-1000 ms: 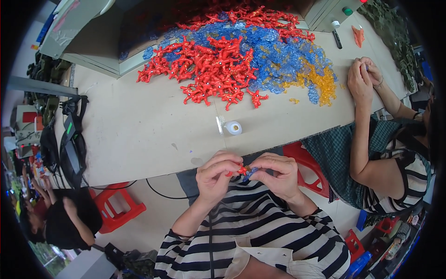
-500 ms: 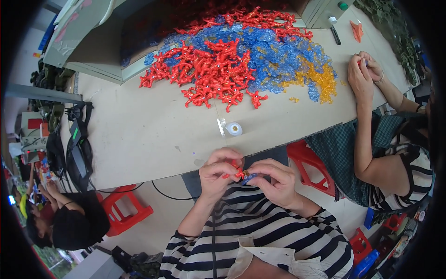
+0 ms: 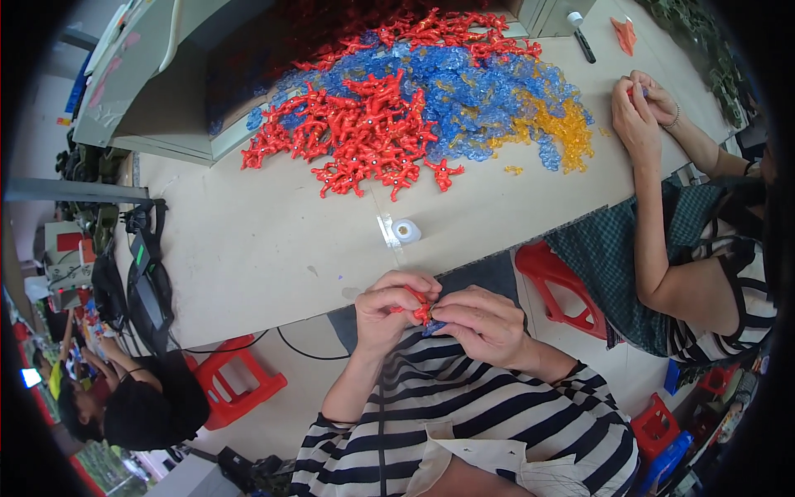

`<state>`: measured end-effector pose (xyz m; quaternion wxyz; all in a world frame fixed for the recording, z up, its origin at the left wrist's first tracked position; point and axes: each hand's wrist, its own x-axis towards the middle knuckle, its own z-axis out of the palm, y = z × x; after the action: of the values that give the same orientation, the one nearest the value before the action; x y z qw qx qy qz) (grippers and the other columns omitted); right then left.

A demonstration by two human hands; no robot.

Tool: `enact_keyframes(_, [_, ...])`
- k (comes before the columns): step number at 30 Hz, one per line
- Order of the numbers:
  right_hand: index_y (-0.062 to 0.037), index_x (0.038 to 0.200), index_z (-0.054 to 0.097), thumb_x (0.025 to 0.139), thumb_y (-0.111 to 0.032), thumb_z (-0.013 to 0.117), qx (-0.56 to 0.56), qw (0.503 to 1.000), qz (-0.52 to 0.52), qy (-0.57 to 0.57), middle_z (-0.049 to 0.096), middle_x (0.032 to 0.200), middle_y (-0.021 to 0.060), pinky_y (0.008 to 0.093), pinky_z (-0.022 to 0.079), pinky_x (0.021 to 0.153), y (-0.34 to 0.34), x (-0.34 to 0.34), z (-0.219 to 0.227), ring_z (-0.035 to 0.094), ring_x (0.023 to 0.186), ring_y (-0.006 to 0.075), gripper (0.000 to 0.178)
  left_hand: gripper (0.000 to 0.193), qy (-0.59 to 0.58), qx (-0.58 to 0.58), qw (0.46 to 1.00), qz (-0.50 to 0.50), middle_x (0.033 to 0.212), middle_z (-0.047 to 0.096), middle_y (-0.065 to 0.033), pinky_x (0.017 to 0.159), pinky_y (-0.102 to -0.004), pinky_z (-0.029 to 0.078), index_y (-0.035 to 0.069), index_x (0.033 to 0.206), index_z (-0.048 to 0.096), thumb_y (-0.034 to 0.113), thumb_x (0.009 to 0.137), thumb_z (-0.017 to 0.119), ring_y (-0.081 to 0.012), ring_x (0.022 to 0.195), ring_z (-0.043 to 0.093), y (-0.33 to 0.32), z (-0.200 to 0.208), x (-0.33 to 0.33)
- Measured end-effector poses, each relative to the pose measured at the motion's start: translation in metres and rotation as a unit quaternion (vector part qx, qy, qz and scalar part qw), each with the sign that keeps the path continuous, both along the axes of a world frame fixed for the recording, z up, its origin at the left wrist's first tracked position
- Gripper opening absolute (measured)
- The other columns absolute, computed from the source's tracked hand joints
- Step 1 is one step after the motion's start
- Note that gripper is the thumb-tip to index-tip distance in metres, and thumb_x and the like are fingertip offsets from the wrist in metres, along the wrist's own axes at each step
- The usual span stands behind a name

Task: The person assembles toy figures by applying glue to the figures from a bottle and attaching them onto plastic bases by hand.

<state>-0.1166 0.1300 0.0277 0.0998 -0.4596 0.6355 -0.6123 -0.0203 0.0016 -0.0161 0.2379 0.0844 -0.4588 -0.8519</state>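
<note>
My left hand (image 3: 387,308) pinches a small red plastic figure (image 3: 423,313) just past the table's near edge. From the other side, my right hand (image 3: 483,325) is closed on a translucent blue plastic piece (image 3: 432,329), which touches the lower part of the figure. Fingertips hide much of both parts. Ahead on the table, many similar red figures (image 3: 364,132) lie heaped beside a pile of clear blue pieces (image 3: 472,99). Small clear yellow pieces (image 3: 571,137) spread at that pile's right side. A small white round container (image 3: 406,231) stands between the heaps and my hands.
At the right, a co-worker's hands (image 3: 642,112) hold a small piece over the table. A black marker (image 3: 586,48) and an orange scrap (image 3: 623,36) lie at the far right. A grey cabinet (image 3: 166,124) borders the heaps; a black strap bag (image 3: 149,282) hangs at the left edge.
The red figure now sits more upright between my fingertips, with the blue piece beneath it. My right fingers have closed in nearer to my left. The whole view has shifted slightly.
</note>
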Motion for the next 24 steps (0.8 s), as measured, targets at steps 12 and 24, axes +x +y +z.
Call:
enact_keyframes(12, [0.0013, 0.083, 0.065, 0.067, 0.001, 0.071, -0.012, 0.998, 0.011, -0.053, 0.064, 0.082, 0.0125, 0.0273, 0.052, 0.061, 0.003, -0.009, -0.019, 0.063, 0.07, 0.0215, 0.018, 0.013, -0.07, -0.242, 0.966, 0.056, 0.091, 0.06, -0.0113, 0.068, -0.0277, 0.051, -0.002, 0.078, 0.063, -0.008, 0.067, 0.066, -0.02, 0.08, 0.06, 0.001, 0.023, -0.004])
enact_keyframes(24, [0.0004, 0.082, 0.065, 0.067, 0.001, 0.071, -0.002, 0.998, 0.02, -0.067, 0.065, 0.082, 0.0115, 0.026, 0.052, 0.062, -0.004, -0.009, -0.018, 0.064, 0.072, 0.0203, 0.017, 0.012, -0.073, -0.223, 0.97, 0.065, 0.091, 0.059, -0.0106, 0.071, -0.0285, 0.05, -0.002, 0.079, 0.063, -0.001, 0.069, 0.07, -0.019, 0.081, 0.059, -0.002, 0.019, 0.001])
